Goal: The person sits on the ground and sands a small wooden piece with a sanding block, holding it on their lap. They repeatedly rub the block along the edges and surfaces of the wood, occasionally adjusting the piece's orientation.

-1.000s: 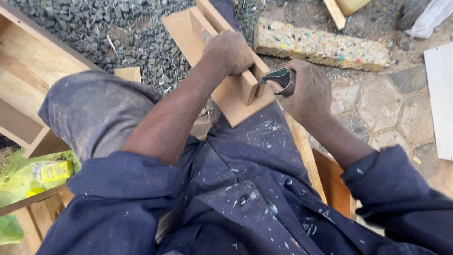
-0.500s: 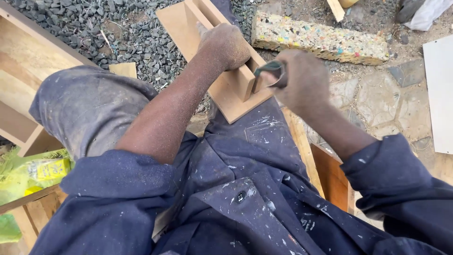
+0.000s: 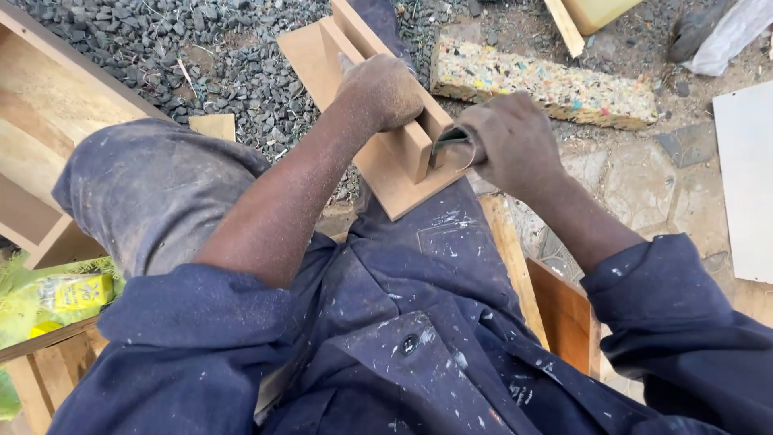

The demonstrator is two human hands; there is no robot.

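The person sat with a wooden board piece (image 3: 378,153) resting across the right thigh, its far end reaching out over the gravel (image 3: 201,56). The piece was a flat panel with an upright strip (image 3: 403,121) standing along its middle. The left hand (image 3: 386,90) lay over the top of that strip, fingers curled down its far side, its grip closed on the wood and pressing the piece down against the leg. The right hand (image 3: 509,137) was closed around a folded scrap of sandpaper (image 3: 452,149), held against the near end of the upright strip, just above the flat panel.

Judged from this, the step in hand was smoothing the end of the strip, with the left hand acting as the clamp. The next stroke would call for steady downward pressure from the left hand so the piece did not slide off the thigh, and short, even rubs that kept the paper flat on the end face and clear of the left fingers close by.

Around them lay a block of speckled foam (image 3: 547,80) on the ground beyond, an open wooden box (image 3: 40,137) to the left, and a pale sheet (image 3: 745,177) at the right edge.
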